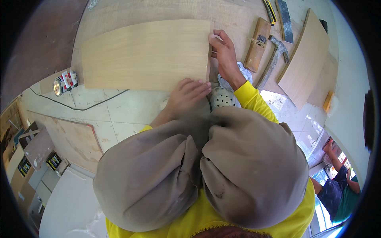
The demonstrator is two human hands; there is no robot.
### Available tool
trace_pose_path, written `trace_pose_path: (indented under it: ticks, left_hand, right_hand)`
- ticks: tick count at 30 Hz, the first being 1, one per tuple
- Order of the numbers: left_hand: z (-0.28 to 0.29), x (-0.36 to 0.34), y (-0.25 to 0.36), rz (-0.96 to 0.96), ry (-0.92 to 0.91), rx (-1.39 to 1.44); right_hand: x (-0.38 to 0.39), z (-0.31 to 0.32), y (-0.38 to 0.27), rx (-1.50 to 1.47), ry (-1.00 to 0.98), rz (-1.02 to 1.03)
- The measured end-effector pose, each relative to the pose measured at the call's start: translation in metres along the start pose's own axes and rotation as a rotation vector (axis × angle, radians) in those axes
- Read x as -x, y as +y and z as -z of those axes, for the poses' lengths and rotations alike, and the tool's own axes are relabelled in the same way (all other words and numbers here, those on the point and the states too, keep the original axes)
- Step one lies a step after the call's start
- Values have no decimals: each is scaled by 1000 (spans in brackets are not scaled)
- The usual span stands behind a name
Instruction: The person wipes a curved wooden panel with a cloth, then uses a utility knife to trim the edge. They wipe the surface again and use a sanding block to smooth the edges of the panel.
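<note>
A pale wood-veneer panel [147, 55] with a curved far edge lies in front of my knees. My right hand [227, 55] grips its right end, thumb on top and fingers around the edge. At the near right corner my left hand [187, 96] rests with its fingers stretched out flat over the panel's edge, not wrapped round it. Just right of my right hand are a wooden hand plane [257, 45] and a claw hammer [274, 59]. The underside of the panel is hidden.
Farther right lie a second veneer panel [304, 57], a dark flat strip [284, 22] and a yellow utility knife [270, 12]. A can [58, 86] and a black cable [85, 108] are on the left. Another person [337, 194] sits at the lower right.
</note>
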State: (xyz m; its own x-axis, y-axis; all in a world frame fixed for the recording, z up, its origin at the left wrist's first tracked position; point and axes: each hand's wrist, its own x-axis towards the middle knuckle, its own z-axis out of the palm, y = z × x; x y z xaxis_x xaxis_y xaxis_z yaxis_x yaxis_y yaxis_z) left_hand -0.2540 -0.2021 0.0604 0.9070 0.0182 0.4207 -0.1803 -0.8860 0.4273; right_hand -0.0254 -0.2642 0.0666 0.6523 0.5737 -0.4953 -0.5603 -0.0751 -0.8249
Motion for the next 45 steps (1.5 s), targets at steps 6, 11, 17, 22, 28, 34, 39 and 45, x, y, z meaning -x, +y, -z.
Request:
trace_pose_path:
  ticks: [6,11,17,22,28,34,39,45]
  left_hand:
    - [4,2,5,79,-49,58]
    - [3,3,7,112,-28,68]
    - [2,-3,5,176,-45,-197]
    - [-1,-9,2,374,-35,-266]
    - [11,-24,2,275,-26,-238]
    - [36,-54,-14,149,-73,-260]
    - [26,-80,-25,111,-80,-206]
    - [35,-81,-20,276,-29,-98]
  right_hand:
    - [-5,9,18,-77,-25,46]
    - [-10,13,21,-71,-75,131]
    - [-19,19,25,-39,-71,135]
    - [-19,14,17,75,-95,246]
    - [-21,49,-18,252,-170,194]
    - [-90,163,-85,1077,702,747]
    - [-162,250,-139,1434,723,893]
    - [-212,204,-132,1572,525,989]
